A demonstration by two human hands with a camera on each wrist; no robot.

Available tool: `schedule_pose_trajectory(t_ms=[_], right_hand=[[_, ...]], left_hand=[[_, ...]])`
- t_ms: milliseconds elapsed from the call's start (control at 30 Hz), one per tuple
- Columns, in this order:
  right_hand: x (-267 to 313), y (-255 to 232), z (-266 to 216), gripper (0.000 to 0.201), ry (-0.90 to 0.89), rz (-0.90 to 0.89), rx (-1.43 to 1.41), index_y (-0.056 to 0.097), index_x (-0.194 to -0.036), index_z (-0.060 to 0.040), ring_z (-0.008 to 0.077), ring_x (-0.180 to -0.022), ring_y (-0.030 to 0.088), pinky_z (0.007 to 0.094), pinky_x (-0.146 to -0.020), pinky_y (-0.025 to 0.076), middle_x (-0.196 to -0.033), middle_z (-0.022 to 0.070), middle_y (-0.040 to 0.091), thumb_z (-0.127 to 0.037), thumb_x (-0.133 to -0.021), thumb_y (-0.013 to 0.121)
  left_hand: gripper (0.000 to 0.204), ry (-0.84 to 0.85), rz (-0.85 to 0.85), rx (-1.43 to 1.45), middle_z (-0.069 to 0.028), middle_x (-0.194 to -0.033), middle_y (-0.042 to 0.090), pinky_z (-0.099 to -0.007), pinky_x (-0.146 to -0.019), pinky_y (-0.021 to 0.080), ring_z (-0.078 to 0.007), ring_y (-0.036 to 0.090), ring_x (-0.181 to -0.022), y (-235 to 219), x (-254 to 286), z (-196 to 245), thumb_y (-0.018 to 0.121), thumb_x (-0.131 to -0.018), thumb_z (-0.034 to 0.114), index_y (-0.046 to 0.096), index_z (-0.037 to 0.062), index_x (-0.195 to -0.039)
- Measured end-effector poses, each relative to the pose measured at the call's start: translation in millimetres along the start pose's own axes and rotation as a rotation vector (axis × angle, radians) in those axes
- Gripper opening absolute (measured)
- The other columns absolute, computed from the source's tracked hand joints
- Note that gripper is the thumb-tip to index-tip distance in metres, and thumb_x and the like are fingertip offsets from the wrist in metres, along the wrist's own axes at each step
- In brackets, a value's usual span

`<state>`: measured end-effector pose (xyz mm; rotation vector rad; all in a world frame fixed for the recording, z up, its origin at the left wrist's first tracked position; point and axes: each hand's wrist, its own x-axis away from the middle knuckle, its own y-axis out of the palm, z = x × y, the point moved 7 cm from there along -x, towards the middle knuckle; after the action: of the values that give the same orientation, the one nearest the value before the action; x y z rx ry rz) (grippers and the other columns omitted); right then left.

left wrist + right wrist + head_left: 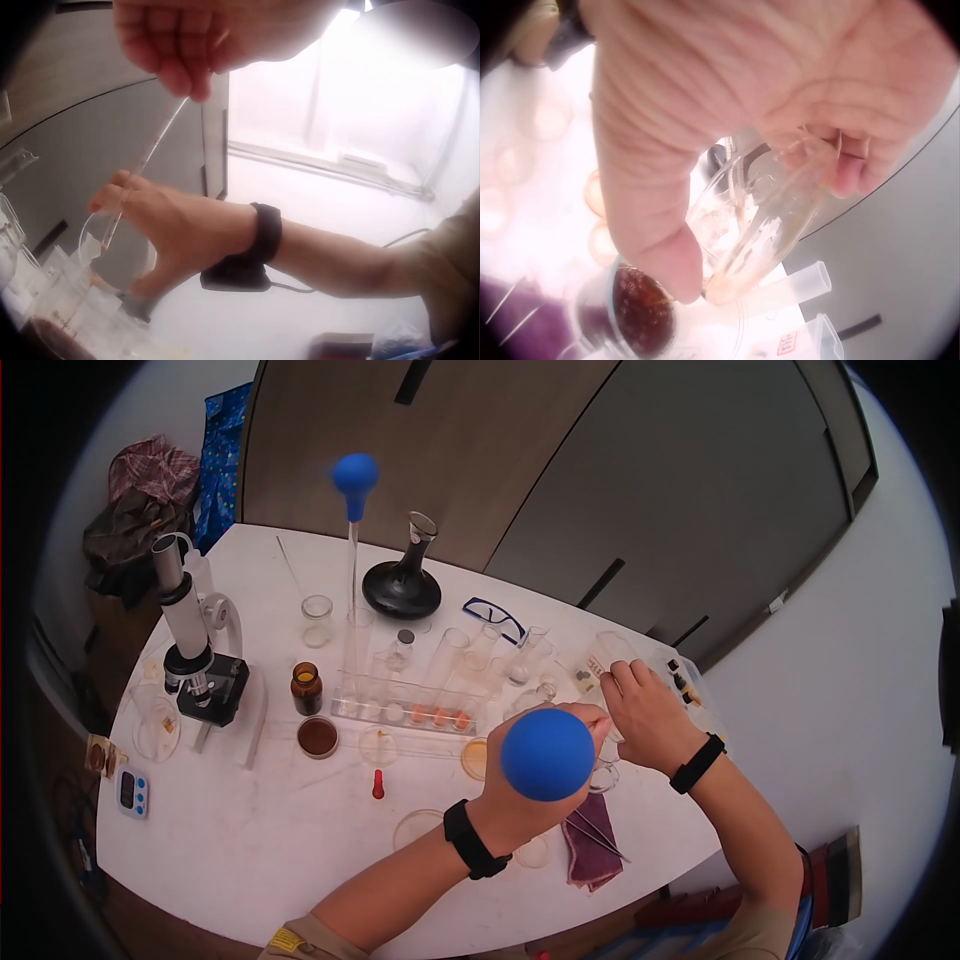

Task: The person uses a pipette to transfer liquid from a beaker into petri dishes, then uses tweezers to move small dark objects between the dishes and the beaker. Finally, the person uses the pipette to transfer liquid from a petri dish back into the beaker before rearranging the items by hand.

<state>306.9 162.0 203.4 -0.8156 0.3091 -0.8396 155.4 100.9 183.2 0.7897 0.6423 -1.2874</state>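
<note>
My left hand (515, 810) holds a glass pipette (163, 135), its fingers around the upper stem. A round blue rubber bulb (547, 754) tops that pipette and hides part of the hand in the head view. Thumb and fingers of my right hand (650, 720) grip a clear, rounded, dish-like glass piece (769, 225), tilted on edge. In the left wrist view, the pipette's lower end slants down beside it and overlaps the right hand (169, 217). Below stands a clear beaker with dark red-brown liquid (641, 311), close under the right thumb.
A rack (405, 705) of tubes spans the table's middle, near a brown bottle (307, 688). A microscope (200, 650) stands left. Behind are a dark-filled flask (402, 590), goggles (494, 618) and another blue-bulbed pipette (355, 475). Tweezers lie on a purple cloth (590, 860) in front.
</note>
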Motion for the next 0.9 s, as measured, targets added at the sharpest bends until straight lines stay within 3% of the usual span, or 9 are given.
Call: schedule_pose_trajectory(t_ms=[133,200,433,900], right_hand=[[1,-6,3,0.051,0.009,0.013,0.007,0.057,-0.108,0.0055,0.0277,-0.099,0.052,0.0333,-0.094,0.045,-0.104,0.0137,0.052,-0.004,-0.060,0.070],[2,-7,4,0.050,0.013,0.018,0.022,0.057,-0.109,0.0056,0.0276,-0.099,0.052,0.0332,-0.094,0.045,-0.104,0.0138,0.052,-0.003,-0.061,0.069],[6,-19,8,0.042,0.038,0.141,0.099,0.057,-0.109,0.0056,0.0271,-0.098,0.051,0.0338,-0.096,0.044,-0.103,0.0129,0.052,-0.002,-0.068,0.063],[14,-14,13,0.052,0.092,0.092,0.033,0.056,-0.112,0.0050,0.0276,-0.099,0.051,0.0338,-0.096,0.044,-0.104,0.0127,0.051,-0.004,-0.063,0.068]], left_hand=[[0.011,-0.028,-0.013,0.003,-0.0103,-0.077,0.068,-0.0283,-0.062,0.049,-0.0194,0.065,-0.065,3,2,-8,0.061,-0.094,0.008,0.067,-0.0006,-0.095],[0.003,-0.062,0.031,0.070,-0.0096,-0.077,0.066,-0.0328,-0.058,0.049,-0.0297,0.062,-0.062,3,3,-12,0.066,-0.088,0.008,0.066,0.0052,-0.090],[0.002,-0.028,0.016,-0.002,-0.0105,-0.077,0.066,-0.0349,-0.059,0.049,-0.0288,0.062,-0.065,4,3,-2,0.065,-0.089,0.007,0.065,0.0052,-0.089],[0.004,-0.052,-0.020,-0.005,-0.0120,-0.077,0.066,-0.0370,-0.060,0.049,-0.0300,0.061,-0.066,11,7,-4,0.064,-0.090,0.008,0.064,0.0039,-0.089]])
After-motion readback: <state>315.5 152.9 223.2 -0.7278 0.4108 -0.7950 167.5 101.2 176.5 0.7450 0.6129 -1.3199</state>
